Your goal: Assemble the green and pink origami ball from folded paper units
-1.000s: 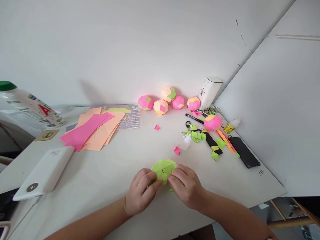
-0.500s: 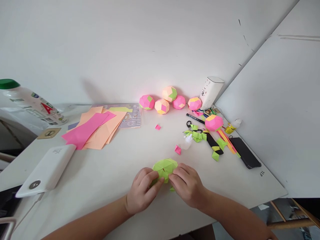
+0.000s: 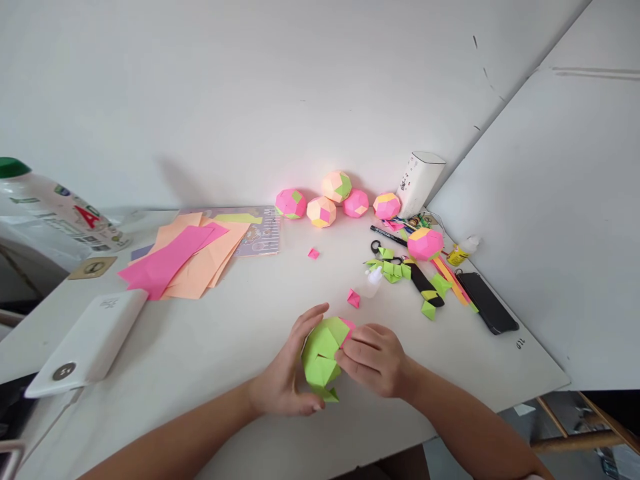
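A partly built paper ball [image 3: 321, 352] of light green folded pieces, with some pink at its upper right edge, is held just above the table. My left hand [image 3: 283, 379] cups its left side, thumb below and fingers above. My right hand [image 3: 376, 360] has its fingers pinched together on the ball's right edge; the fingertips are partly hidden. A green folded flap sticks out at the ball's bottom. Just beyond my hands lie a pink folded paper piece [image 3: 353, 298] and a small clear glue bottle [image 3: 372, 281].
Several finished paper balls [image 3: 321, 211] rest along the wall. Green folded pieces [image 3: 395, 270], scissors [image 3: 376, 247], a cutter [image 3: 425, 283], a phone [image 3: 487, 302] and a yellow glue bottle [image 3: 463, 250] lie right. Paper sheets [image 3: 185, 257], a power bank [image 3: 93, 340] and a large bottle [image 3: 63, 210] are left.
The green ball has been turned and tilted, so pink now shows at its upper right. My left hand has moved from pinching its front to cupping its left side.
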Demonstrator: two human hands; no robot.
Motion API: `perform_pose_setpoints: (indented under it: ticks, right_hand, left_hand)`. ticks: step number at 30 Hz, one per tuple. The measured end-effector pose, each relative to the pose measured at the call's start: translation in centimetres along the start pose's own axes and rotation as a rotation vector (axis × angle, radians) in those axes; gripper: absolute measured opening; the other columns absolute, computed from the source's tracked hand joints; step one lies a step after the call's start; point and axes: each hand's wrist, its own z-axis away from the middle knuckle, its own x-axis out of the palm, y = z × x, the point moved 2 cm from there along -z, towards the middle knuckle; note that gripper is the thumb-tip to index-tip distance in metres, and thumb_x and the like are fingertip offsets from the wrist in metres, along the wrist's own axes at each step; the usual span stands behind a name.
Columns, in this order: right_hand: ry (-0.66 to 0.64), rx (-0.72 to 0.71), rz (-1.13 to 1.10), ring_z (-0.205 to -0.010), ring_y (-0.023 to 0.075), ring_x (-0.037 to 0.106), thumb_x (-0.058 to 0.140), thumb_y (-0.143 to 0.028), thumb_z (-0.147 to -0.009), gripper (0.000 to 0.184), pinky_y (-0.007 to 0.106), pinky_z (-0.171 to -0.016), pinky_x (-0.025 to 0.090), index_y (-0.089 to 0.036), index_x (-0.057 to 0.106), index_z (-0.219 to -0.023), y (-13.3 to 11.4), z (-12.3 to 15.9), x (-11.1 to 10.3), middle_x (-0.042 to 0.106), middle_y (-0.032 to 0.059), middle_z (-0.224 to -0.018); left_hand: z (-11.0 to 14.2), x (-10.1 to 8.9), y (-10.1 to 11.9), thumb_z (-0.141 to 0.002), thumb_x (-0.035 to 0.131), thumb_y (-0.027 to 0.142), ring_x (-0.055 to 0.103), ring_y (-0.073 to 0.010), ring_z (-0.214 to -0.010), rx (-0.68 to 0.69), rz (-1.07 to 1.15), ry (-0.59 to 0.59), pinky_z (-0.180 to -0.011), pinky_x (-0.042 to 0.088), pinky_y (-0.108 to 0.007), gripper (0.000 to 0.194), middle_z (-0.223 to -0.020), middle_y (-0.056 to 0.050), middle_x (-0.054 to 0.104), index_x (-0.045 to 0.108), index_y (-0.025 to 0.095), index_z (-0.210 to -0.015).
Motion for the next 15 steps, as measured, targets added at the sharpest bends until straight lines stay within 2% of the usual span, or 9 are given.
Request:
perform_pose_setpoints:
  ticks: [4,7,11,15]
  right_hand:
    - [0.063,-0.063,-0.027,-0.068,0.014,0.05,0.06,-0.003,-0.081,0.017,0.027,-0.054,0.04,-0.019,0.061,-0.075,0.41,0.01,-0.02,0.057,-0.0007,-0.067]
    - [0.086,-0.05,-0.05,-0.065,0.0138,0.05,0.055,-0.002,-0.083,0.018,0.027,-0.052,0.039,-0.018,0.061,-0.077,0.56,-0.06,0.06,0.057,-0.0003,-0.065]
    - [0.104,0.091,-0.039,-0.063,0.0146,0.048,0.05,0.0,-0.082,0.021,0.027,-0.052,0.038,-0.018,0.059,-0.079,0.78,-0.07,0.33,0.058,0.0007,-0.065]
    - [0.111,0.215,-0.064,-0.065,0.0154,0.048,0.055,0.003,-0.077,0.022,0.028,-0.057,0.042,-0.019,0.058,-0.077,0.91,-0.1,0.76,0.058,0.0017,-0.069]
  left_hand:
    - [-0.41,0.07,-0.97,-0.068,0.065,0.064,0.046,-0.0375,-0.124,-0.185,0.31,-0.112,-0.091,0.048,-0.052,0.102,-0.14,-0.026,0.036,0.017,0.02,-0.146]
    - [-0.44,0.29,-1.1,-0.067,0.067,0.063,0.052,-0.0337,-0.115,-0.254,0.417,-0.14,-0.086,0.051,-0.047,0.099,-0.132,-0.021,0.043,0.023,0.021,-0.144]
    - [-0.25,0.4,-1.17,-0.069,0.064,0.064,0.051,-0.0326,-0.113,-0.254,0.307,-0.067,-0.083,0.052,-0.044,0.092,-0.133,-0.021,0.038,0.03,0.018,-0.141]
    - [-0.21,0.39,-1.18,-0.073,0.061,0.062,0.048,-0.0333,-0.115,-0.234,0.16,0.016,-0.088,0.049,-0.048,0.082,-0.131,-0.02,0.041,0.035,0.018,-0.138]
